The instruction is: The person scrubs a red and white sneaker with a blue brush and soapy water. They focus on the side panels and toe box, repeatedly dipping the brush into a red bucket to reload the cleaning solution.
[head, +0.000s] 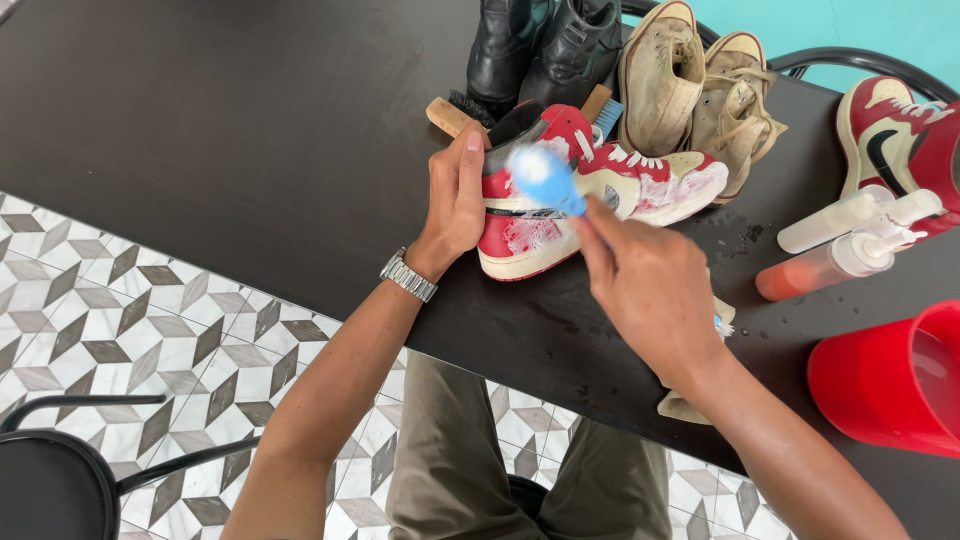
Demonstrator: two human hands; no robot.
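Two hands work over one red-and-white high-top sneaker [600,195] lying on its side on the dark table [250,120]. Its long axis runs roughly from 8 o'clock to 2 o'clock: heel toward the person's left, toe pointing right and slightly away, sole edge facing the near table edge. Foam covers the heel panel and toe.

Nearest, the right hand [650,290] is clenched around a blue brush [545,178], whose blurred head sits over the sneaker's mid-section. A cloth [690,405] lies under the right wrist at the table edge. The left hand [455,195], with a metal watch [408,275] at the wrist, grasps the sneaker's heel and collar, fingers wrapped over the opening.

At 3 o'clock from the sneaker, two pump bottles [850,240] lie on their sides, one orange, one white; a red bucket [890,380] stands at 4 o'clock. At 12 o'clock, just beyond the collar, wooden-handled brushes [455,115] lie against a pair of black boots [545,45]. At 1 o'clock a pair of worn beige sneakers [700,85] crowds the toe. At 2 o'clock, well apart, lies a second red-and-white sneaker [895,145].
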